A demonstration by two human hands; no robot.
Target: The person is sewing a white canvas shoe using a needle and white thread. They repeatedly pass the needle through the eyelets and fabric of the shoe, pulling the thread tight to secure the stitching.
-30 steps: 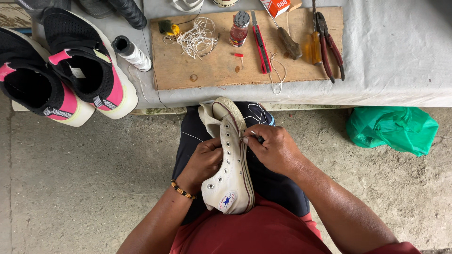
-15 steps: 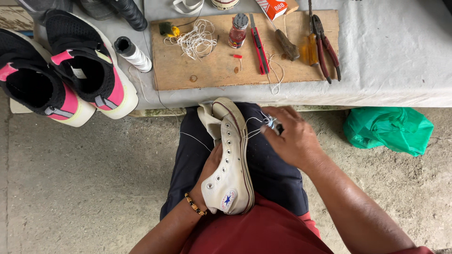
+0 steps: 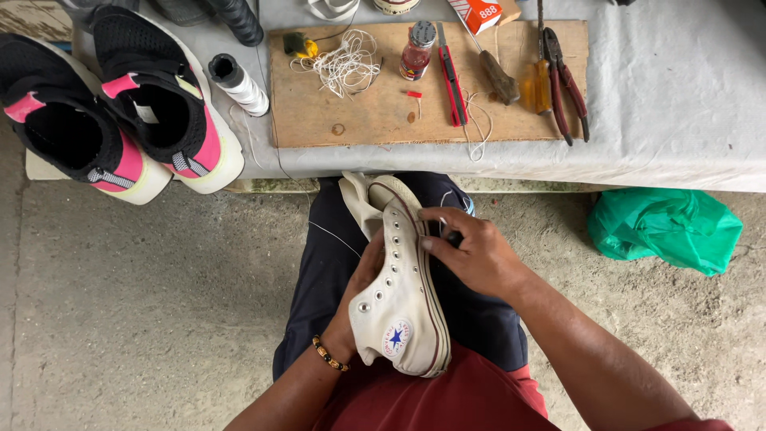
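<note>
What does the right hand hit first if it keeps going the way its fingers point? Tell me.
The right hand points left across the lap, fingertips already on the white shoe by its sole edge. So the shoe comes first, then probably the left hand behind it; depth is unclear.

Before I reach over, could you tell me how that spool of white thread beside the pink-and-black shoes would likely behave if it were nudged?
The spool of white thread lies on its side on the grey cloth, so it would probably roll rather than slide. It looks small and mostly wound thread, so likely light. A loose strand seems to trail from it, which might snag or unwind.
</note>
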